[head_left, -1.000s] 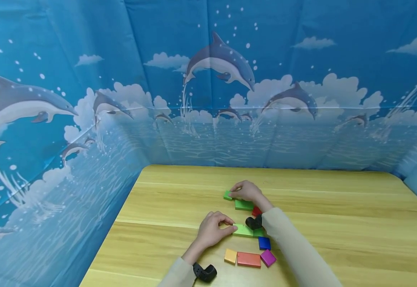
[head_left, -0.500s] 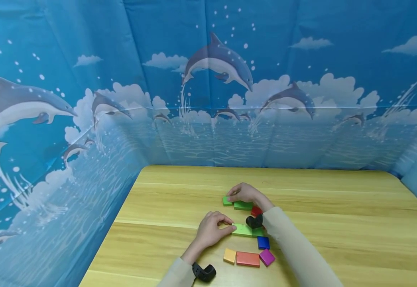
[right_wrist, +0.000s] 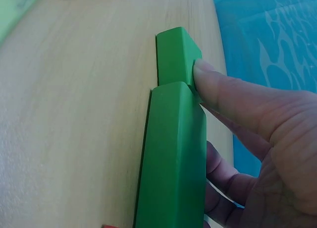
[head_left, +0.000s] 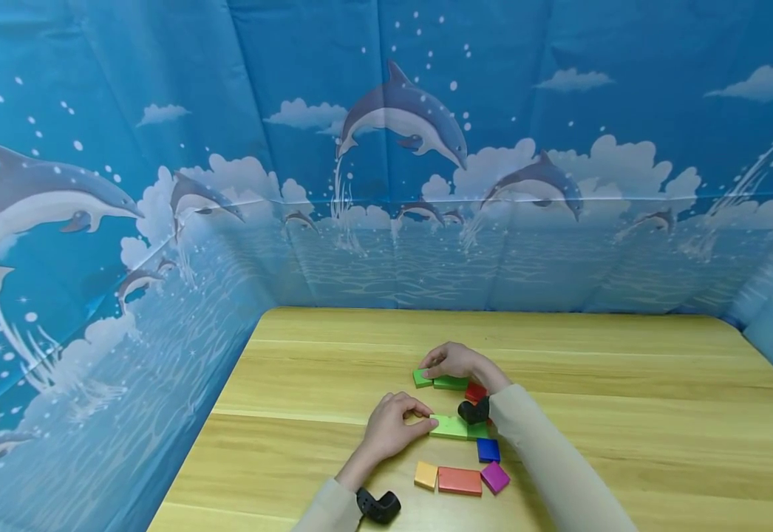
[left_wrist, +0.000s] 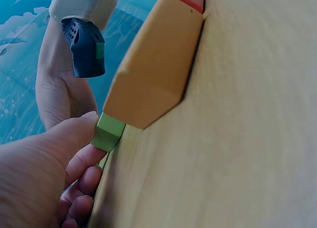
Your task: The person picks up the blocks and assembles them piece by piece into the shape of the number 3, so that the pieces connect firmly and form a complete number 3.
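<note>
In the head view my left hand [head_left: 394, 426] pinches the left end of a long light green block [head_left: 449, 426] between thumb and fingertips. The left wrist view shows the thumb on top of the light green block's end [left_wrist: 108, 132]. My right hand [head_left: 454, 360] holds a small green block [head_left: 421, 378], its thumb pressed to the side. A longer green block [head_left: 450, 383] lies end to end with it; the right wrist view shows the small block [right_wrist: 174, 57] meeting the longer block [right_wrist: 166, 158] slightly offset. The right wrist's black device partly covers a darker green block [head_left: 478, 431].
A red block [head_left: 475, 391] lies right of the longer green one. Below the light green row are a blue block [head_left: 488, 450], a magenta block [head_left: 495, 477], an orange-red block [head_left: 460, 481] and a yellow-orange block [head_left: 426, 475]. A dolphin-print curtain [head_left: 400, 258] stands behind the wooden table [head_left: 307, 377].
My right hand has drawn the small green block toward me, from above the longer green block's left end to a place beside that end. The left hand has stayed still.
</note>
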The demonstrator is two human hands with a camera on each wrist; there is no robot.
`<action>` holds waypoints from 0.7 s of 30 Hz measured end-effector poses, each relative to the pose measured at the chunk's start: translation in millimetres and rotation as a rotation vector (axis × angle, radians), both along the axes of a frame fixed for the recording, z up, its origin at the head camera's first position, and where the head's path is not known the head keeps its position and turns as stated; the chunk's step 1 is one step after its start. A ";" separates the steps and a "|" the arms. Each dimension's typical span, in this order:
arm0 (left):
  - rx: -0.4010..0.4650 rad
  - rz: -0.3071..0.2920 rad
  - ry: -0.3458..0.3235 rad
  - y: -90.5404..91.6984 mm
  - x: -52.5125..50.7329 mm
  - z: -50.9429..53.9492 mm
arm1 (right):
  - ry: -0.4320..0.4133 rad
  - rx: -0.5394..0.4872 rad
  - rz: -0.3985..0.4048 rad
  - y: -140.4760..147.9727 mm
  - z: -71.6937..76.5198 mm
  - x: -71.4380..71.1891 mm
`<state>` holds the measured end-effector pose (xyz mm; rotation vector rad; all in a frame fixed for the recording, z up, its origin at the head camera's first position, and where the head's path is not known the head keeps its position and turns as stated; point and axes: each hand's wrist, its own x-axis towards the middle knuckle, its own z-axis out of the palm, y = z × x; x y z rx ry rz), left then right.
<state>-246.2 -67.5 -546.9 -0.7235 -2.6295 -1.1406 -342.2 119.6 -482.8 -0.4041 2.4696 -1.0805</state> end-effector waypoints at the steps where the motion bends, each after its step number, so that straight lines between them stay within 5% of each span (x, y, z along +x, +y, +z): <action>1: -0.001 0.000 0.002 0.0 0.1 0.0 | -0.003 -0.003 0.000 0.1 -0.2 0.3; 21: 0.005 -0.008 -0.010 -0.8 4.4 4.2 | 0.001 -0.013 0.046 3.0 0.8 2.6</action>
